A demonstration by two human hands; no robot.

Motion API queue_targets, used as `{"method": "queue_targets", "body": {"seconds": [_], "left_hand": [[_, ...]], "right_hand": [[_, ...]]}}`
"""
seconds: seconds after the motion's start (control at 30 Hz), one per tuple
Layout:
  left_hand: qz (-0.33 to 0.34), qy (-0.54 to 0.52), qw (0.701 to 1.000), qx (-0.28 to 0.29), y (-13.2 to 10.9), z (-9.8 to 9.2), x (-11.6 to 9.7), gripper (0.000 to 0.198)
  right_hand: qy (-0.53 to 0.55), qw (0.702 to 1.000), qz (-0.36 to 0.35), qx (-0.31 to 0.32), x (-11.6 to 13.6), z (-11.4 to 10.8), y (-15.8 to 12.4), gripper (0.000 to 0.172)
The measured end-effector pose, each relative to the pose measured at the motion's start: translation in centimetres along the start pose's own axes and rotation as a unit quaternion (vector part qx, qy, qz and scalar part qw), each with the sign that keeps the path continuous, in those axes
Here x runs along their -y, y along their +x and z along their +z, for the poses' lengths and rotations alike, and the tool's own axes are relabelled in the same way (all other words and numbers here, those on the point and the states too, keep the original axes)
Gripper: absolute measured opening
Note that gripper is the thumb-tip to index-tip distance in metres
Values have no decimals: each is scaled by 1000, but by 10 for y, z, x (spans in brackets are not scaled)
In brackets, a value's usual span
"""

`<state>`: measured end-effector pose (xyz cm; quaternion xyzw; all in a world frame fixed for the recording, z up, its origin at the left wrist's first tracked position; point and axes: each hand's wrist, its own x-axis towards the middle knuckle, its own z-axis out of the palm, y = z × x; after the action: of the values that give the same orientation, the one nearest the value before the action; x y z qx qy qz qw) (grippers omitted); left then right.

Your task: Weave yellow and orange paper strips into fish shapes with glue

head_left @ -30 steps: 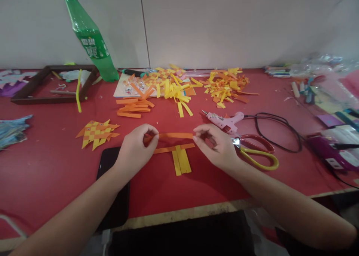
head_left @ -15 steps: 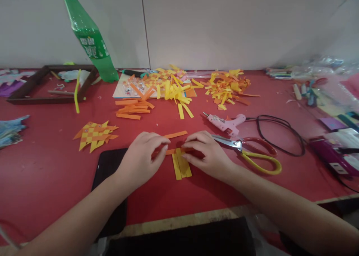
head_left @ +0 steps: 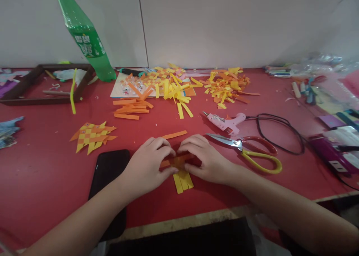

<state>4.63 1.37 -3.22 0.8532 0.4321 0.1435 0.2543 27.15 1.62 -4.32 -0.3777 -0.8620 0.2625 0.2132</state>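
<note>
My left hand (head_left: 153, 166) and my right hand (head_left: 206, 160) face each other over a small piece of woven paper strips. Yellow paper strips (head_left: 183, 183) lie side by side and stick out below my fingers. Across their upper part runs an orange paper strip (head_left: 166, 163), with its ends inside my curled hands. Fingers and thumb of both hands close around the strips; the crossing is partly covered and blurred. A loose orange strip (head_left: 175, 134) lies just beyond my fingertips. Scissors (head_left: 238, 143) with red and yellow handles rest right of my right hand.
A black phone (head_left: 108, 173) lies under my left forearm. Further out are woven paper fish (head_left: 92, 136), orange strips (head_left: 131, 108), yellow strips (head_left: 175, 89), paper scraps (head_left: 228, 85) and a pink glue gun (head_left: 227, 124) with a cord. A green bottle (head_left: 89, 48) stands by a brown frame (head_left: 36, 98).
Both hands and the strips have come slightly nearer to me. My hands have drawn closer together around the crossing, and the yellow ends have shifted down.
</note>
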Motion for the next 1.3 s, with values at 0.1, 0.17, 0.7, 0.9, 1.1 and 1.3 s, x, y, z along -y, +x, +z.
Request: {"method": "queue_targets", "body": {"seconds": [0.1,0.17,0.7,0.9,1.1,1.3], "left_hand": [[-9,-31,999,-1,1,0,2,23],[-6,-39,999,0,2,-2,1,21],[-130,-390,908,-86,3,-7,-3,19],[-137,-310,936,-93,3,-7,-7,19],[-49,-320,942,-93,-1,-3,-11,16],[5,-232,970,-66,0,-5,-15,10]], "right_hand": [[-20,1000,0,-15,2,0,0,18],[-18,1000,-5,-19,3,-1,1,6],[244,967,53,-51,6,-8,1,13],[285,951,108,-42,6,-8,3,28],[256,959,111,-57,6,-7,4,45],[249,965,73,-45,5,-3,3,47]]}}
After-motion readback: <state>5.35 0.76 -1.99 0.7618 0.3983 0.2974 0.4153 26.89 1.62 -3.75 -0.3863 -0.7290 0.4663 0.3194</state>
